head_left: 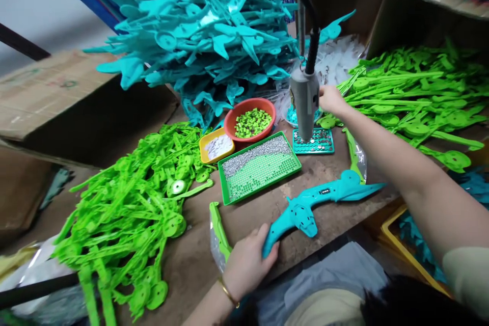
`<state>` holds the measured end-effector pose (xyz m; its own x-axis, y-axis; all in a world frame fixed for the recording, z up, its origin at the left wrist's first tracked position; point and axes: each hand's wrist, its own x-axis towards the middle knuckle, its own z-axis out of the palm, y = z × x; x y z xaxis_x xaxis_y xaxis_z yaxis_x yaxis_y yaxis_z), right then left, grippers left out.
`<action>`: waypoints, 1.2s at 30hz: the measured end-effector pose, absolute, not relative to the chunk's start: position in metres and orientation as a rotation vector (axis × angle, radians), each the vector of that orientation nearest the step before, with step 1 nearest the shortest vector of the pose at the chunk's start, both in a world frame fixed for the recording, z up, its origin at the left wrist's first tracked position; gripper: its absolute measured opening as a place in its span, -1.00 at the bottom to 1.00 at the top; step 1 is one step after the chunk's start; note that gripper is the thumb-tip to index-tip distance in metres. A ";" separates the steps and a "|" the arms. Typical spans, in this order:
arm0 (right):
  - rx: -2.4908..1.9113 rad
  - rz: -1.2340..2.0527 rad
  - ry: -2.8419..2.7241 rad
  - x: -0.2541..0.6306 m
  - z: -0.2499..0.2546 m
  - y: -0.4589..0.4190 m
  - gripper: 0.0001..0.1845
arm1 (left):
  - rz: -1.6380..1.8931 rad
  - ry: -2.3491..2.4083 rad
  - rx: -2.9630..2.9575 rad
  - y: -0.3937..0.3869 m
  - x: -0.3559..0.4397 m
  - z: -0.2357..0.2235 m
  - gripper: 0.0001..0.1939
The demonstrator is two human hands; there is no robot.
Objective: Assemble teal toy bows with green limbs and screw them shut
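Note:
My left hand (250, 262) is closed around the handle end of a teal plastic toy bow part (298, 214), which lies slantwise along the table's front edge. My right hand (331, 100) reaches to the far side of a grey hanging electric screwdriver (305, 102); its fingers are hidden behind the tool. Close to that hand is a bowl of small teal pieces (292, 114), partly covered by the screwdriver. Below the tool's tip, a small teal tray (324, 147) carries round metal pieces. Lime-green curved parts with clear film (217, 229) lie beside my left wrist and near the bow part's far end.
A green tray (225, 191) of screws, a yellow dish (204, 155) of white pieces and a red bowl (231, 122) of green pieces stand mid-table. Lime-green parts (130, 234) heap on both sides. Teal parts (198, 25) pile high behind. Cardboard boxes (46, 91) flank the table.

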<state>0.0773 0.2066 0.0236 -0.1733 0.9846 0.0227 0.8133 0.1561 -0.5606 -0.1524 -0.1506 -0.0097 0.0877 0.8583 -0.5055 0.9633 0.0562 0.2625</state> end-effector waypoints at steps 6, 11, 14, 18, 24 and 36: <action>-1.459 1.187 -1.735 0.126 0.045 0.160 -0.76 | -0.303 1.763 1.860 -0.146 -0.159 -0.008 -0.68; -1.357 1.455 -1.845 0.124 0.022 0.087 -0.77 | -0.331 1.744 1.909 -0.145 -0.158 -0.010 -0.69; -1.250 1.703 -2.105 0.110 0.007 0.056 -0.75 | -0.347 1.747 1.926 -0.144 -0.157 -0.011 -0.67; -1.192 1.793 -2.380 0.101 -0.002 0.050 -0.74 | -0.374 1.757 1.925 -0.144 -0.155 -0.011 -0.66; -0.776 1.597 -2.762 0.101 -0.003 0.070 -0.72 | -0.375 1.771 1.919 -0.144 -0.155 -0.010 -0.64; -0.382 1.588 -3.053 0.085 -0.002 0.082 -0.78 | -0.343 1.773 1.894 -0.145 -0.155 -0.010 -0.61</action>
<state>0.0846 0.0821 -0.0025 -0.9252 0.0446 -0.3770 0.3343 0.5663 -0.7534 -0.1550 -0.1447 -0.0104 0.1114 0.8489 -0.5167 0.9804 -0.0089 0.1968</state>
